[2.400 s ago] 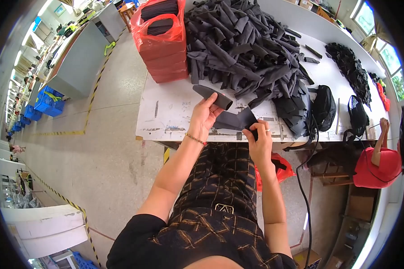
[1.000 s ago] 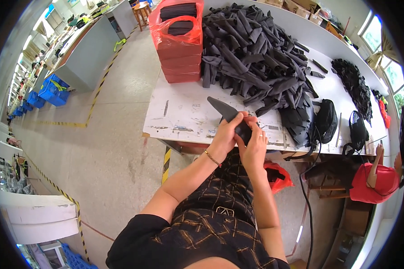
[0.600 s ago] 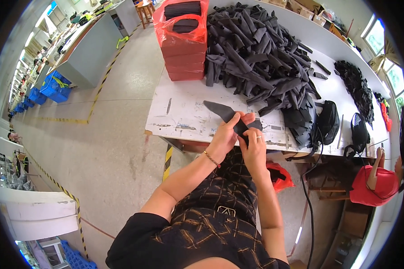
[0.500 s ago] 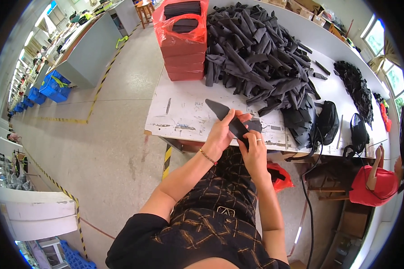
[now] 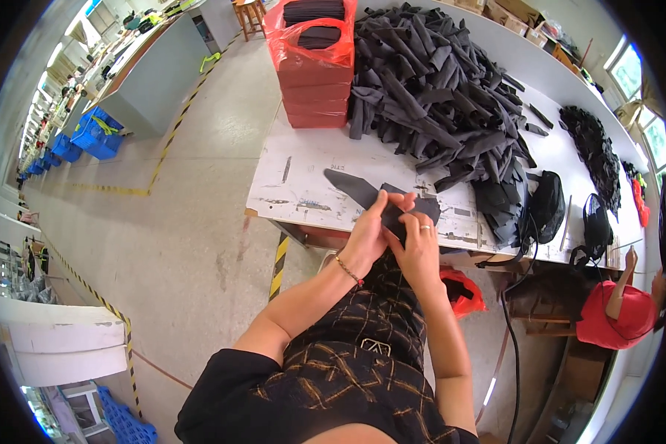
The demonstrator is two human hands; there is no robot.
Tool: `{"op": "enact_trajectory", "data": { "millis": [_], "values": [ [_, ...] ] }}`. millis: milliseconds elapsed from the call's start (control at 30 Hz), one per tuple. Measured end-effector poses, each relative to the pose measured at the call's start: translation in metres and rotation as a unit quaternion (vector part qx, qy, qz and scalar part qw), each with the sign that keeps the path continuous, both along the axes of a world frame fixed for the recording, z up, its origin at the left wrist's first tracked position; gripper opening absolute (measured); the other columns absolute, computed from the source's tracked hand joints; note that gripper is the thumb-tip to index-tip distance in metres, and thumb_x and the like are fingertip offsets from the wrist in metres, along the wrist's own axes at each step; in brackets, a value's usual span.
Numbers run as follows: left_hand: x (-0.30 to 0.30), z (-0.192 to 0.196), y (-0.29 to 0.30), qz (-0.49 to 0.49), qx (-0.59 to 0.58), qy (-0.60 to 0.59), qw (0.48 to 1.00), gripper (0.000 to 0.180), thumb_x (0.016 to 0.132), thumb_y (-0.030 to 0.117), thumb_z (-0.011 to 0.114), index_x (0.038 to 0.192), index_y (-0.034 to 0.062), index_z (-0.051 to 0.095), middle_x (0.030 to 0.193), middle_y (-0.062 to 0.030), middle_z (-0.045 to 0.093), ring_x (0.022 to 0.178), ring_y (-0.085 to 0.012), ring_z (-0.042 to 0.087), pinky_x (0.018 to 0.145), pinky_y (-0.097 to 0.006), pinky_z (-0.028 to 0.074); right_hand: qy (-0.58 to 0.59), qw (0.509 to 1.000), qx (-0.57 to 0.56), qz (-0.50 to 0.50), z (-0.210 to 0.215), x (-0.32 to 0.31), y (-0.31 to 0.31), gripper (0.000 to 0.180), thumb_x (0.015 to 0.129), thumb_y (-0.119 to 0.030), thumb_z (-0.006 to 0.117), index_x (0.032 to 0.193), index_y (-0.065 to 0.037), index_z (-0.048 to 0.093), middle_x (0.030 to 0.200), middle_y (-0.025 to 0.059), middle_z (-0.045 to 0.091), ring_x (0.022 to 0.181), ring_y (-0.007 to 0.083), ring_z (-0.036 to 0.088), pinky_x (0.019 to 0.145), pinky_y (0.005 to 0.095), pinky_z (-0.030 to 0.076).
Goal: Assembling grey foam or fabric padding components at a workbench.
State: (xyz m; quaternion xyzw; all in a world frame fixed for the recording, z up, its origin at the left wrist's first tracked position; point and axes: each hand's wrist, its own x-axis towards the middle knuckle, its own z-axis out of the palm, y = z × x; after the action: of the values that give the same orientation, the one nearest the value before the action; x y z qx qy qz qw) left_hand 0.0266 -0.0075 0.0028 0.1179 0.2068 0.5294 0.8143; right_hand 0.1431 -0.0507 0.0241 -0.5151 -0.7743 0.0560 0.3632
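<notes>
A dark grey fabric piece, long with a rounded tip, is held at the table's front edge. My left hand is closed on its middle, thumb and fingers pressed to it. With its fingertips, my right hand pinches the lower end; a ring shows on one finger. Behind my hands, more dark grey fabric lies on the white table. My hands hide part of the held piece. A large heap of similar dark pieces spreads beyond.
Left of the heap stands a red plastic bag with stacked dark pieces. A small black fan with a cable is at right. Another red bag is below the table edge. A person in red sits at far right.
The held fabric piece has tilted, its tip now lower and further left. Both hands stay closed on it. The view has shifted slightly.
</notes>
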Motion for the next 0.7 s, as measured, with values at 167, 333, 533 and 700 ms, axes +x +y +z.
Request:
{"op": "enact_trajectory", "data": {
  "millis": [167,333,533,700],
  "values": [
    [-0.010,0.013,0.012,0.034,0.009,0.001,0.999,0.032,0.100,0.032,0.047,0.105,0.0023,0.058,0.114,-0.0172,0.064,0.109,-0.0259,0.059,0.098,-0.040,0.045,0.036,0.999,-0.030,0.014,-0.001,0.016,-0.007,0.026,0.077,0.001,0.069,0.097,-0.003,0.054,0.101,0.0158,0.055,0.092,0.0380,0.057,0.074,0.0438,0.049],
    [-0.003,0.018,0.024,0.123,0.046,0.009,0.991,0.032,0.099,0.027,0.051,0.114,-0.0012,0.053,0.096,-0.0127,0.066,0.101,-0.0289,0.064,0.095,-0.041,0.050,0.052,0.997,0.040,0.029,0.005,0.021,-0.002,0.018,0.077,0.003,0.068,0.090,-0.002,0.057,0.097,0.0149,0.055,0.082,0.0366,0.058,0.068,0.0430,0.049],
    [0.017,0.011,0.004,0.089,0.038,-0.032,0.995,0.027,0.100,0.027,0.050,0.103,0.0007,0.055,0.086,-0.0096,0.064,0.104,-0.0278,0.063,0.098,-0.039,0.046,0.076,0.995,0.042,0.057,-0.001,0.014,0.010,0.017,0.076,0.005,0.067,0.089,-0.001,0.056,0.096,0.0149,0.056,0.081,0.0356,0.058,0.067,0.0422,0.049],
    [0.016,0.009,-0.001,0.095,0.001,-0.011,0.995,0.029,0.099,0.029,0.051,0.106,0.0011,0.056,0.087,-0.0107,0.067,0.103,-0.0243,0.062,0.093,-0.038,0.047,0.079,0.996,0.009,0.046,0.002,0.005,0.009,0.015,0.078,0.001,0.067,0.089,0.000,0.057,0.097,0.0166,0.057,0.084,0.0370,0.059,0.068,0.0421,0.050]
  ]
}}
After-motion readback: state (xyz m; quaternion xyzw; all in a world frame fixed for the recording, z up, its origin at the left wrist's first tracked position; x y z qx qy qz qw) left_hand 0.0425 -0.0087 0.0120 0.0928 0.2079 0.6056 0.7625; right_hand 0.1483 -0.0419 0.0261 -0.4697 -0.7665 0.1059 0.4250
